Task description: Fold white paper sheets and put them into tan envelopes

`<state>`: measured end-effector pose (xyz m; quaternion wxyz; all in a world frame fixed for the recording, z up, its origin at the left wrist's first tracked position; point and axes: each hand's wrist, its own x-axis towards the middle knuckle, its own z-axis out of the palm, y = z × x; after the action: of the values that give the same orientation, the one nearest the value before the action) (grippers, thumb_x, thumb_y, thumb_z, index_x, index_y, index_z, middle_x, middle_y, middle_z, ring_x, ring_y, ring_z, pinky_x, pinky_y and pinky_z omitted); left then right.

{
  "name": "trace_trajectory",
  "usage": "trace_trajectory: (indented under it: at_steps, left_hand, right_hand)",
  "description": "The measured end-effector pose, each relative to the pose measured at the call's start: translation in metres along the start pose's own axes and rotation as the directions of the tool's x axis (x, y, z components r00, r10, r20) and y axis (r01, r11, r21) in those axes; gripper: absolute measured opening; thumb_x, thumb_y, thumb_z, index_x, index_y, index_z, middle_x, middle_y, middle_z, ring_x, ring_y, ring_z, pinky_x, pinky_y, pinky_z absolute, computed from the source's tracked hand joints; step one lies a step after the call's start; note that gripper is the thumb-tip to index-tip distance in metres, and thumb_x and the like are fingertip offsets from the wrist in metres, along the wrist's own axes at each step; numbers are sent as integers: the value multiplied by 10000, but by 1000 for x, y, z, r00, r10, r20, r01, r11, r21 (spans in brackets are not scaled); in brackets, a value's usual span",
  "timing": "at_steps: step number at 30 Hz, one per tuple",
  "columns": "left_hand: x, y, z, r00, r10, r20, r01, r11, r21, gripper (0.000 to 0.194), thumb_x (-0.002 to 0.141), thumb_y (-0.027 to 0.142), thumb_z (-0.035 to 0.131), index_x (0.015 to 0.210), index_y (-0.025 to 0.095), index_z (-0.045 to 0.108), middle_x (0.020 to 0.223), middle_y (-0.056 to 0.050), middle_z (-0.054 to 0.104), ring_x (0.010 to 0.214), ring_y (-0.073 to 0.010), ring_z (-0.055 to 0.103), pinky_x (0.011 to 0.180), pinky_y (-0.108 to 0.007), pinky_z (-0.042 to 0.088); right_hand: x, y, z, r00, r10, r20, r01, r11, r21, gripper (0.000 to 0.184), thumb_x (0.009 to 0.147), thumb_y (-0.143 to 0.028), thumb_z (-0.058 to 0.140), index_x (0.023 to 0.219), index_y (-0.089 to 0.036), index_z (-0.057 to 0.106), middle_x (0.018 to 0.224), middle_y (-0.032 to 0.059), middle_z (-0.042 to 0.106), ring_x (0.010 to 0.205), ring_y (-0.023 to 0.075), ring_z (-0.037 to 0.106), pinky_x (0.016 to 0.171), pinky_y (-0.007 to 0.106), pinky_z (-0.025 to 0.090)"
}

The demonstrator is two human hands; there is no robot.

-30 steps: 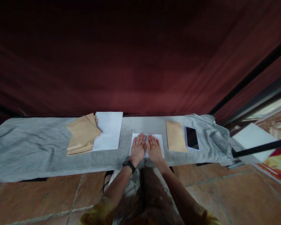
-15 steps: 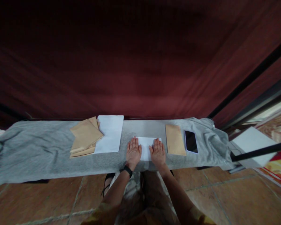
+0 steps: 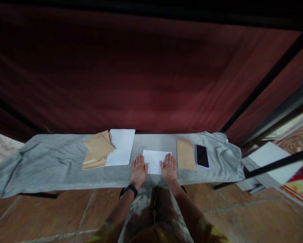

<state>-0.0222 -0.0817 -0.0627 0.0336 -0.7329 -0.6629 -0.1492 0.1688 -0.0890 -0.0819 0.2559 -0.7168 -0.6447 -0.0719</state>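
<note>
A white sheet of paper (image 3: 154, 162), apparently folded, lies flat on the grey cloth in front of me. My left hand (image 3: 139, 170) rests palm down at its left edge, fingers stretched forward and thumb toward the paper. On the opposite side my right hand (image 3: 169, 167) lies flat over the sheet's right edge, its thumb on the white surface. Neither hand grips anything. Just right of my right hand is a brown envelope (image 3: 186, 154).
Grey cloth (image 3: 60, 158) covers the long, narrow bench. To the left lie several brown envelopes (image 3: 98, 148) partly over a stack of white paper (image 3: 121, 147). A phone (image 3: 202, 156) sits at the right. A dark red panel (image 3: 151, 84) rises behind the bench.
My hands have slid apart from the middle of the white paper to its left and right edges, uncovering its centre. The camera view has shifted slightly.
</note>
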Motion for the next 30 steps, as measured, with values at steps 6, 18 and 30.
trace_trajectory:
  at_steps: [6,18,30]
  left_hand:
    - [-21,18,0,978,201,-50,-202,979,-17,558,1034,329,294,1529,95,402,1592,-140,413,1501,-263,341,1217,-469,334]
    - [-55,9,-2,965,253,-73,-259,962,-81,603,1026,344,349,1576,105,286,1580,-177,420,1480,-266,382,1195,-490,366]
    - [-31,32,-7,967,252,-46,-256,959,-118,558,1039,351,307,1516,76,398,1555,-177,459,1486,-258,372,1211,-487,345]
  right_hand:
    - [0,-8,-6,999,-18,30,19,1000,-11,590,1056,-371,321,1530,-28,396,1546,248,437,1421,338,444,1160,532,329]
    - [-53,4,-31,968,-249,17,249,968,-3,617,1068,-368,343,1610,-103,209,1569,193,436,1443,268,422,1176,462,326]
    - [-65,36,-29,968,-249,40,251,967,-35,657,1067,-433,311,1612,-84,197,1570,217,421,1420,311,449,1160,488,339]
